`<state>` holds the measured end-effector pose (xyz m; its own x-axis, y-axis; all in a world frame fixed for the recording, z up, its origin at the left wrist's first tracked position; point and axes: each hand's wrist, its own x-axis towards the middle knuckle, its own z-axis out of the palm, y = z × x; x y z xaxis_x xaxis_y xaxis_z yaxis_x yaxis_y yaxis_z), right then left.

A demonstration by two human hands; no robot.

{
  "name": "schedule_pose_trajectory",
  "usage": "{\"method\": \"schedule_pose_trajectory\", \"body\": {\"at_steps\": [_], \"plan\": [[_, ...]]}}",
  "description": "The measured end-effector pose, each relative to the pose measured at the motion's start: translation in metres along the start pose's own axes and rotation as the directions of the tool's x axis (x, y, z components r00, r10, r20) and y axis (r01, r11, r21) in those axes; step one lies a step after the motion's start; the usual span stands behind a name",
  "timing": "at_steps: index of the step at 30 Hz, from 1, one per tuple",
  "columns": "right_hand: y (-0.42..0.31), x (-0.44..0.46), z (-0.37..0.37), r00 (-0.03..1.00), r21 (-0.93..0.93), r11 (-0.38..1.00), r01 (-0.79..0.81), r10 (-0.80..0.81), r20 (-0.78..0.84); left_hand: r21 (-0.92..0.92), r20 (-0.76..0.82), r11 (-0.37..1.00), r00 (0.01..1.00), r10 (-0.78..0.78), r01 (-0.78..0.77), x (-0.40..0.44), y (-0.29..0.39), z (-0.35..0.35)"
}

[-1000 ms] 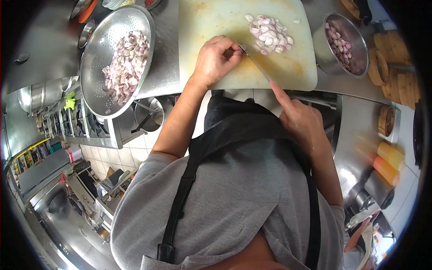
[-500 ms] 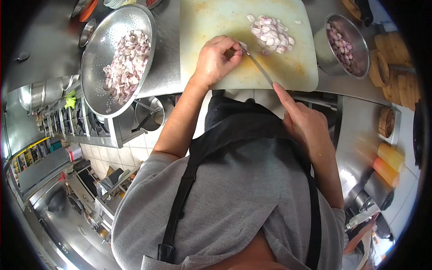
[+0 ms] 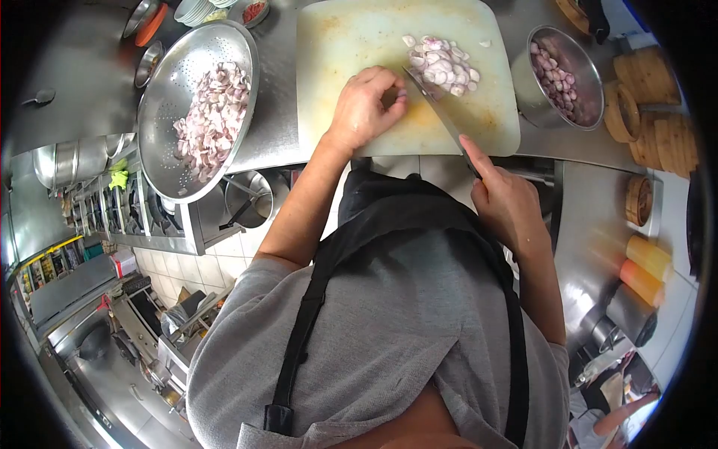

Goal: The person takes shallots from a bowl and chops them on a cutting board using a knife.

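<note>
My right hand (image 3: pixel 505 196) is closed on the dark handle of a knife (image 3: pixel 441 112), with the index finger laid along it. The blade points up and left over the white cutting board (image 3: pixel 344 45), its tip beside a pile of peeled shallots (image 3: pixel 443 66). My left hand (image 3: pixel 368 107) rests on the board left of the blade, thumb and fingers curled round a small shallot (image 3: pixel 402 95) that shows only in part. A tilted colander (image 3: pixel 168 97) to the left holds many cut shallots (image 3: pixel 215 120). Right of the board, a steel pot (image 3: pixel 523 86) holds whole shallots (image 3: pixel 555 81).
Bamboo steamers (image 3: pixel 621 112) stand at the right, with orange and yellow bottles (image 3: pixel 645 269) nearer. Small bowls (image 3: pixel 149 63) and a dish of red pieces (image 3: pixel 254 12) lie past the colander. Part of another person (image 3: pixel 624 415) shows at lower right.
The knife has swung off the shallot in my left hand, and its tip now lies nearer the pile. My left hand has opened slightly. The view has shifted a little.
</note>
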<state>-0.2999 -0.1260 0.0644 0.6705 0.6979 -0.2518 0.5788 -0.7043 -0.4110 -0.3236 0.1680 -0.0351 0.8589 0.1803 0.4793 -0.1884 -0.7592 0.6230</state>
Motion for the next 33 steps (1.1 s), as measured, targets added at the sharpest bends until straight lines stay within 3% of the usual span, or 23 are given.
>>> {"method": "schedule_pose_trajectory", "body": {"at_steps": [4,6,12,14,19,21,27,31,33], "plan": [[-0.004,-0.011,-0.001,0.998,-0.049,0.998,0.045,-0.047,-0.048,0.013,0.083,1.000,0.996,-0.028,0.027,-0.001,0.000,-0.003],[-0.008,-0.018,-0.004,0.996,-0.048,0.997,0.067,-0.070,-0.062,-0.062,0.086,0.990,0.989,-0.118,0.123,0.000,0.004,-0.003],[0.001,-0.010,0.008,0.990,-0.007,0.991,0.130,-0.130,-0.062,-0.086,0.071,0.991,0.993,-0.094,0.100,-0.001,0.002,-0.001],[-0.010,-0.015,-0.005,0.998,-0.054,0.997,0.055,-0.055,0.008,-0.086,0.067,0.990,0.993,-0.102,0.108,-0.001,0.002,-0.002],[-0.005,-0.010,0.004,0.997,-0.050,0.996,0.071,-0.072,-0.010,-0.093,0.101,0.976,0.977,-0.189,0.198,-0.001,0.005,-0.002],[-0.008,-0.008,0.001,0.996,-0.034,0.996,0.082,-0.083,-0.014,-0.076,0.048,0.995,0.997,-0.068,0.072,-0.001,0.000,-0.001],[-0.008,-0.012,0.004,0.997,-0.040,0.996,0.080,-0.081,-0.020,-0.075,0.066,0.988,0.989,-0.134,0.138,-0.003,0.004,-0.001],[-0.016,-0.016,-0.006,0.997,-0.031,0.997,0.073,-0.073,-0.008,-0.039,0.065,0.996,0.995,-0.074,0.076,-0.004,0.003,-0.004],[-0.014,-0.016,-0.004,0.998,-0.050,0.997,0.063,-0.063,0.005,-0.094,0.091,0.980,0.981,-0.168,0.177,-0.005,0.005,-0.003]]}}
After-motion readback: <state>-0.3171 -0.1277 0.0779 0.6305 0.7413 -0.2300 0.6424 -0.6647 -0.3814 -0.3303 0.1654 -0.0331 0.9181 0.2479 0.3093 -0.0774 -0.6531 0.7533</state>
